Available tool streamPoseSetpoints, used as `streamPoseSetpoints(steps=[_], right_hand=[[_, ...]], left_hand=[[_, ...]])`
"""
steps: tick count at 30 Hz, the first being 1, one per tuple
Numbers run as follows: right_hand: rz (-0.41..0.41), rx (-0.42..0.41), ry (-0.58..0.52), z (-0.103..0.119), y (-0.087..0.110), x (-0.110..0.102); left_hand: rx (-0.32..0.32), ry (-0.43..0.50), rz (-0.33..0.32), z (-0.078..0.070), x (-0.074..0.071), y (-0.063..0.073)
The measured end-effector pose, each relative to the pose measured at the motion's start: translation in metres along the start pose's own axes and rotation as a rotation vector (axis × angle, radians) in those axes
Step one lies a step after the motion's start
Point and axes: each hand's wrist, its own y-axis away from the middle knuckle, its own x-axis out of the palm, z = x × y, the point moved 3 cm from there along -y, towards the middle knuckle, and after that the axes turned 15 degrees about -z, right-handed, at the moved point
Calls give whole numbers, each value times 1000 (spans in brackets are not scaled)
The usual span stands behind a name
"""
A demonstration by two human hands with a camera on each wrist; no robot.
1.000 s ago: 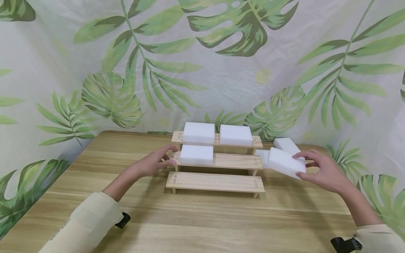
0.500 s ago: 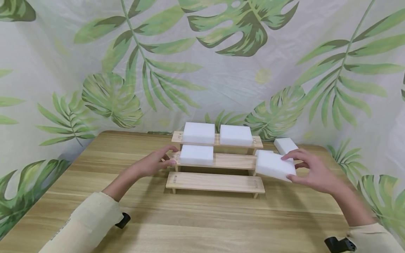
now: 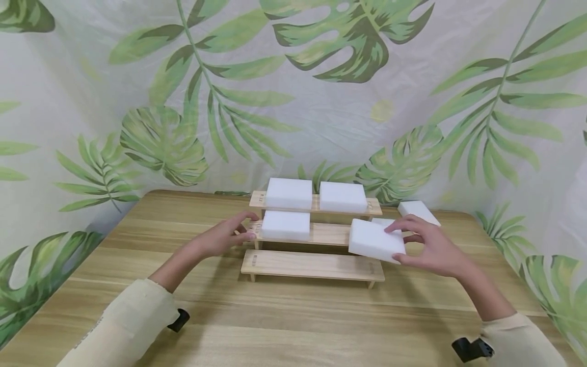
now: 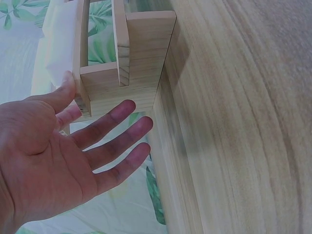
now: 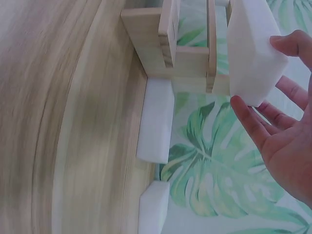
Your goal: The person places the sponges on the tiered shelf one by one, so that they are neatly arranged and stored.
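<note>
A three-step wooden stand [image 3: 312, 262] sits on the table. My left hand [image 3: 224, 236] pinches the left end of its middle step between thumb and index finger; in the left wrist view the other fingers are stretched out. My right hand [image 3: 431, 247] grips a white foam block [image 3: 373, 240] by its right side. This block is slightly tilted over the right part of the middle step, and the right wrist view shows it close to the step's board. Another foam block [image 3: 285, 224] lies at the left of the middle step.
Two foam blocks, a left one [image 3: 289, 192] and a right one [image 3: 343, 195], lie on the top step. Right of the stand, a foam block [image 3: 418, 211] lies on the table [image 3: 293, 321], with another [image 5: 157, 122] partly hidden behind my right hand. A leaf-patterned cloth [image 3: 321, 112] hangs behind.
My right hand has moved left with the foam block, from beside the stand to over the right part of the middle step. My left hand has stayed in place.
</note>
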Motion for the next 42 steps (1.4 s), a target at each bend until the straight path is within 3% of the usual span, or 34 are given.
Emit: streamPoseSetpoints(steps=[22, 32, 42], right_hand=[[54, -1, -10, 6, -29, 50], [46, -29, -28, 5, -33, 61], [56, -27, 64, 9, -31, 58]], left_hand=[[-16, -5, 0, 0, 0, 1], [3, -11, -5, -1, 0, 0], [8, -12, -3, -1, 0, 0]])
